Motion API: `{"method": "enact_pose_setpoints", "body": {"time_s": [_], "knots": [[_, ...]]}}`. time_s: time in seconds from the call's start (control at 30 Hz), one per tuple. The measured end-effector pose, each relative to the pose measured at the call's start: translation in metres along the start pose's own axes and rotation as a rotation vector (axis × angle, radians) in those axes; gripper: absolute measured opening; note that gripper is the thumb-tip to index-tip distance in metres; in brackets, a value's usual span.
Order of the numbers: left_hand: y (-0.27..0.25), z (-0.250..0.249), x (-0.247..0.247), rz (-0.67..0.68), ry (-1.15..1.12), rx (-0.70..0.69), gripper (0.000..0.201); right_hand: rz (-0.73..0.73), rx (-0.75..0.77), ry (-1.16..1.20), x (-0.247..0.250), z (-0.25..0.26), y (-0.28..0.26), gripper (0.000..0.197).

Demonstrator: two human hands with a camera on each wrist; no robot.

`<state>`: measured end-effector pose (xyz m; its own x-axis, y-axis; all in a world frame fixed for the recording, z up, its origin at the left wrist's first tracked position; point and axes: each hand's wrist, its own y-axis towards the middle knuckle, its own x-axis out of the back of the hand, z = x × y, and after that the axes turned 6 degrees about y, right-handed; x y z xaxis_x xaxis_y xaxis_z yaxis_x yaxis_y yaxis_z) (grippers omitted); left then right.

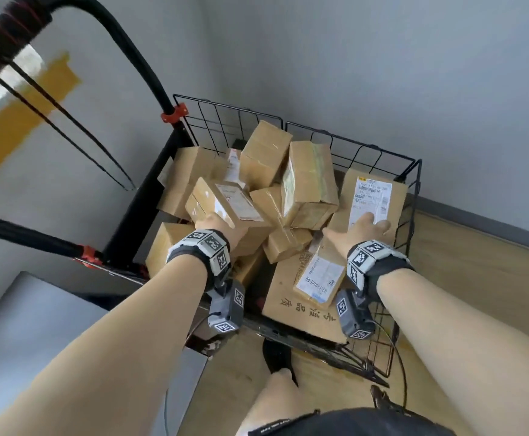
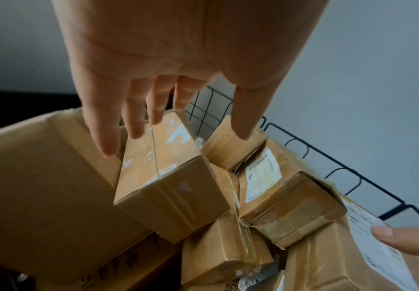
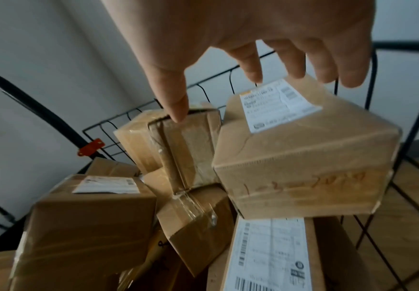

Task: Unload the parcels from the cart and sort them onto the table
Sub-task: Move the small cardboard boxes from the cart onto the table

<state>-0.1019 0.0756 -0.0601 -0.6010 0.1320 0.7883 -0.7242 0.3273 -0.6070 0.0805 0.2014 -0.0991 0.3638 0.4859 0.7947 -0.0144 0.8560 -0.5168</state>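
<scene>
Inside wire cart (image 1: 409, 171), crowded parcels (image 1: 310, 184), both hands (image 1: 370, 226) reaching

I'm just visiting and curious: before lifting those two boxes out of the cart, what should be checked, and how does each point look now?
1. Left hand over its small taped box: ok.
2. Left fingers closed round it: not ok, still spread.
3. Right hand on the labelled box: ok.
4. Right grip firm: cannot tell.
5. Neighbouring tilted box stays put: cannot tell.
6. Wire cart wall clears the lift: ok.
</scene>
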Motion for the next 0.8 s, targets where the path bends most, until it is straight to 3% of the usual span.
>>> {"method": "enact_pose_setpoints", "body": {"time_s": [0.13, 0.37, 0.8], "knots": [[0.031, -0.003, -0.011, 0.000, -0.129, 0.102, 0.099, -0.026, -0.109, -0.012, -0.015, -0.001, 0.013, 0.102], [0.061, -0.005, -0.018, 0.060, -0.235, 0.215, 0.094, -0.028, -0.218, -0.064, -0.029, 0.004, 0.027, 0.125], [0.075, 0.006, -0.028, 0.066, -0.292, 0.179, 0.089, -0.017, -0.235, -0.108, -0.043, -0.001, 0.034, 0.133]]}}
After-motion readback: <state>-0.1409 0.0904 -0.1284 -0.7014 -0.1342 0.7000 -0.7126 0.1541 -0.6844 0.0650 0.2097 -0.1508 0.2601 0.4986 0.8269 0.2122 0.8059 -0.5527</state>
